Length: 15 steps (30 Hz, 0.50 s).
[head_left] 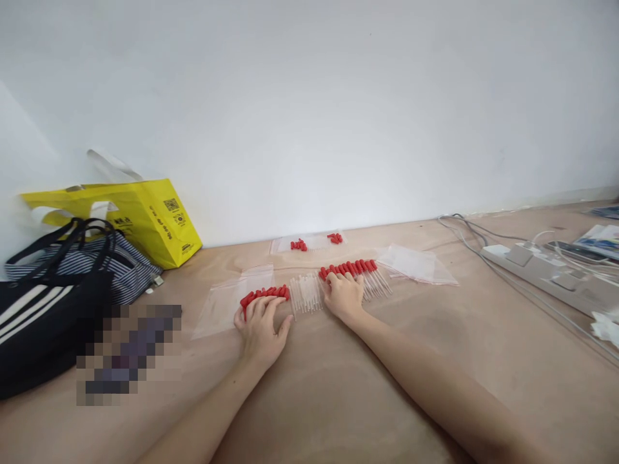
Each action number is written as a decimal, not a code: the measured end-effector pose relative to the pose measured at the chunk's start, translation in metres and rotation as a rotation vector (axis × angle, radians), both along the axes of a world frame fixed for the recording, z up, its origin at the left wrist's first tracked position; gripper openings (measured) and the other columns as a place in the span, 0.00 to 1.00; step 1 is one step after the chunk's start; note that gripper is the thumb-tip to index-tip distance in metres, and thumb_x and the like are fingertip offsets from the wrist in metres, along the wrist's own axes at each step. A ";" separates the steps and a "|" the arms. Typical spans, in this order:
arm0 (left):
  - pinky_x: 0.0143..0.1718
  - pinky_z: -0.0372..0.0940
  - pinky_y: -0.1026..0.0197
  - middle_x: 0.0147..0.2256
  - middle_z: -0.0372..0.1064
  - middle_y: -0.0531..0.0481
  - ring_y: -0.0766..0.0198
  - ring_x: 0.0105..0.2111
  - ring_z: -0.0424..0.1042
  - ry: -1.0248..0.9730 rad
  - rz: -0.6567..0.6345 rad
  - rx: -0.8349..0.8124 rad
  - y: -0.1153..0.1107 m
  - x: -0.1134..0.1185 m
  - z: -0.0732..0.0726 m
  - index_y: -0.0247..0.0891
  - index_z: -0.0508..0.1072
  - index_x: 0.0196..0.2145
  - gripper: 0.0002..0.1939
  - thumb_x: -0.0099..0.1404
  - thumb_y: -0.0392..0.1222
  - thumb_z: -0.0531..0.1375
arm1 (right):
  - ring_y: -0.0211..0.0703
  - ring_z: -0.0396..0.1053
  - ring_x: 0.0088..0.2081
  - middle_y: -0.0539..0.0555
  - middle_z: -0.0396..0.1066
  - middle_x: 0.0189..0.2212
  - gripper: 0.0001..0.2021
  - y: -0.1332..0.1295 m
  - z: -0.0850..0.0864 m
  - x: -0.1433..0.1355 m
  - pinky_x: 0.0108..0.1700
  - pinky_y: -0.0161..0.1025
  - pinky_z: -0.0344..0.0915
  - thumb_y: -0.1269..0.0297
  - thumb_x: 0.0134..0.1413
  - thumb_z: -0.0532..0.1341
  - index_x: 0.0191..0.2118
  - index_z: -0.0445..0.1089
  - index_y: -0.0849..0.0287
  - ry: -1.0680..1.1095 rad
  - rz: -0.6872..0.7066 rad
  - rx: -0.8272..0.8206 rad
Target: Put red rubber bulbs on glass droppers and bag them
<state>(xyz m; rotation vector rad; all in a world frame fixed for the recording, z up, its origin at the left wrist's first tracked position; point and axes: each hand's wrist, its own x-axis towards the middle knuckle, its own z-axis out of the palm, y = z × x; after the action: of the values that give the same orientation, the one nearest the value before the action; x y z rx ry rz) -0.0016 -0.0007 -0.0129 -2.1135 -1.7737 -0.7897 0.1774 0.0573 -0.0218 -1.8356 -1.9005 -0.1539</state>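
Note:
My left hand (264,328) rests on the wooden table with its fingers apart, its fingertips at a row of red caps (264,294). To its right, a group of thin clear sticks (305,293) lies side by side. My right hand (344,294) is at the left end of a row of clear sticks with red tops (360,267); its fingers are bent over the red tops, and what is under them is hidden. A clear plastic bag (227,299) lies beside my left hand.
Near the wall, another clear bag (316,243) holds red pieces. More clear bags (420,264) lie right of the row. A yellow bag (164,222) and a black bag (48,328) stand left. A power strip (551,277) with cables is at the right.

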 end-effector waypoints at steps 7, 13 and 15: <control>0.48 0.43 0.42 0.43 0.65 0.45 0.52 0.46 0.60 0.001 0.128 -0.030 0.010 -0.012 0.001 0.42 0.67 0.41 0.14 0.57 0.44 0.55 | 0.45 0.61 0.38 0.56 0.70 0.32 0.11 0.000 0.003 0.000 0.40 0.44 0.43 0.64 0.51 0.51 0.31 0.70 0.58 0.031 0.022 -0.043; 0.49 0.40 0.41 0.44 0.64 0.45 0.53 0.46 0.58 0.071 0.136 0.034 0.025 -0.013 0.005 0.43 0.71 0.35 0.10 0.57 0.45 0.54 | 0.47 0.62 0.39 0.60 0.71 0.33 0.13 0.005 0.014 -0.006 0.42 0.45 0.44 0.64 0.50 0.51 0.30 0.71 0.60 -0.036 -0.012 -0.176; 0.49 0.39 0.40 0.44 0.64 0.44 0.52 0.47 0.57 0.104 0.125 0.042 0.033 -0.012 0.009 0.43 0.72 0.32 0.09 0.58 0.46 0.54 | 0.48 0.62 0.38 0.62 0.71 0.33 0.12 0.008 0.017 -0.008 0.42 0.46 0.44 0.64 0.50 0.52 0.30 0.72 0.62 -0.065 -0.027 -0.215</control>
<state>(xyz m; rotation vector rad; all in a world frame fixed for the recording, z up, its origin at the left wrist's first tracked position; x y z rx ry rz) -0.0132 0.0322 -0.0042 -1.9574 -1.7985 -0.6667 0.1689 0.0654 -0.0046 -2.0188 -2.0041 -0.0191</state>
